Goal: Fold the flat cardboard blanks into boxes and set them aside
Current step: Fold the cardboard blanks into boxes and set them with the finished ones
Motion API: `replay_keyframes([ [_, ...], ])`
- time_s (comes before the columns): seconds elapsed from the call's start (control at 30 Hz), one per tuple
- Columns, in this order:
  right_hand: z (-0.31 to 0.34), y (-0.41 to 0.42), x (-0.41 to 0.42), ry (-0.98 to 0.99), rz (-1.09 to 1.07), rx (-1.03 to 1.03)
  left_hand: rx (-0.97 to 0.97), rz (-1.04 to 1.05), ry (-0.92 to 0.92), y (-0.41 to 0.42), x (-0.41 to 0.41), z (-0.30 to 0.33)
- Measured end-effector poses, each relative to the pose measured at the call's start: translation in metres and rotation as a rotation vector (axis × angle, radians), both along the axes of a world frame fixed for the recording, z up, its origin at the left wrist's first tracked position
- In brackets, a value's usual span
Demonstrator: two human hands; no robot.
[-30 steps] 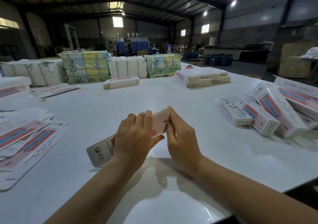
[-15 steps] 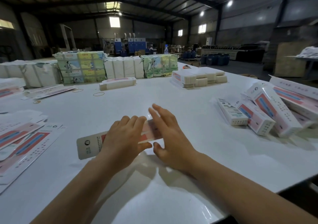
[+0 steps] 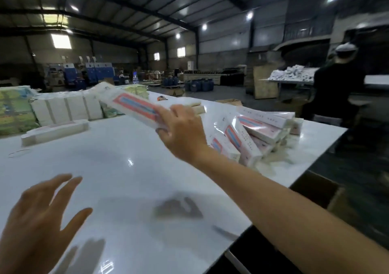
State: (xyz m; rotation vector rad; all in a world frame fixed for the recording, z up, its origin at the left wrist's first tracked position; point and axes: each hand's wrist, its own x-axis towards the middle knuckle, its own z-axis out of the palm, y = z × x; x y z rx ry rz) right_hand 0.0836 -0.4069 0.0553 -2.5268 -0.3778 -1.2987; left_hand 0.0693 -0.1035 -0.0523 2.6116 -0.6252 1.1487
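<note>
One box (image 3: 134,107) folded, gripped in my right hand (image 3: 183,132), heading to the pile (image 3: 259,134) at 2 o'clock; left hand (image 3: 40,217) spread, empty.

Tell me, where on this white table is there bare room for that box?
The widest bare patch of the glossy white table lies between the open left hand and the right hand holding the red-and-white folded cardboard box. It is crowded at the right, where the heap of finished red-and-white boxes sprawls.
</note>
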Motion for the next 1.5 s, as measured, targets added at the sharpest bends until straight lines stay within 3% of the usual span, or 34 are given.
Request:
replay_keyframes([
  [0.17,-0.002,-0.136,0.016,-0.01,-0.452,0.194,0.03,-0.022,-0.043,-0.013,0.013,-0.012],
  [0.3,-0.033,-0.197,0.02,0.196,-0.742,0.203,0.074,-0.048,-0.032,-0.017,0.016,-0.014],
  [0.53,-0.031,-0.196,0.026,0.328,-0.786,0.171,-0.011,-0.081,0.053,-0.019,0.009,-0.02],
  [0.63,-0.004,-0.159,0.024,0.272,-0.644,0.176,-0.061,-0.069,0.229,-0.024,0.001,-0.016],
  [0.73,0.021,-0.083,0.016,0.226,-0.342,0.093,-0.123,-0.023,0.377,-0.029,-0.008,-0.007],
  [0.83,0.013,0.011,-0.001,0.391,0.066,0.069,-0.141,0.014,0.425,-0.032,-0.017,0.0],
  [0.93,-0.023,0.097,-0.016,0.531,0.282,-0.047,-0.199,0.036,0.372,-0.036,-0.025,0.007],
  [1.07,-0.069,0.149,-0.028,0.696,0.34,-0.116,-0.323,0.072,0.329,-0.041,-0.035,0.015],
  [1.33,-0.101,0.147,-0.02,0.643,0.329,-0.131,-0.393,0.134,0.496,-0.024,-0.027,0.031],
  [1.5,-0.108,0.149,-0.012,0.609,0.361,-0.117,-0.226,0.555,0.552,0.111,-0.014,0.079],
])
